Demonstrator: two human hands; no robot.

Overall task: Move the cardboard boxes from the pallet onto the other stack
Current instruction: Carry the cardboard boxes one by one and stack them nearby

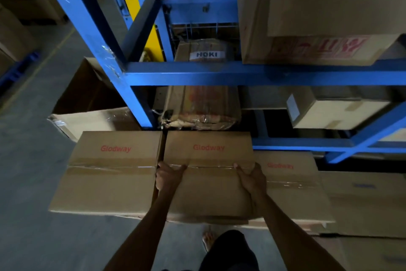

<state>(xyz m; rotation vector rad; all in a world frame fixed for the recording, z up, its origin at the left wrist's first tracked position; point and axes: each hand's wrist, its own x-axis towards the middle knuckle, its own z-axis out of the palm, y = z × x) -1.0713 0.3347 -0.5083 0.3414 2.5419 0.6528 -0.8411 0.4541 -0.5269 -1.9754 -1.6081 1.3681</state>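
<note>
Below the blue rack (219, 72), the middle box (208, 194) sits close beside the left box (109, 174), its underside hidden, while the left grip (169, 176) and right grip (251, 177) clasp its side edges, fingertips lost down the sides, with open floor (28, 183) to the left.

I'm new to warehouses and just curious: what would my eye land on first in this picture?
Probably the person's bare left hand and right hand, gripping the two sides of the middle Glodway box at bottom centre. A matching left Glodway box lies close beside it. Behind them rises the bright blue rack, with the HOKI box on a shelf at upper centre.
</note>
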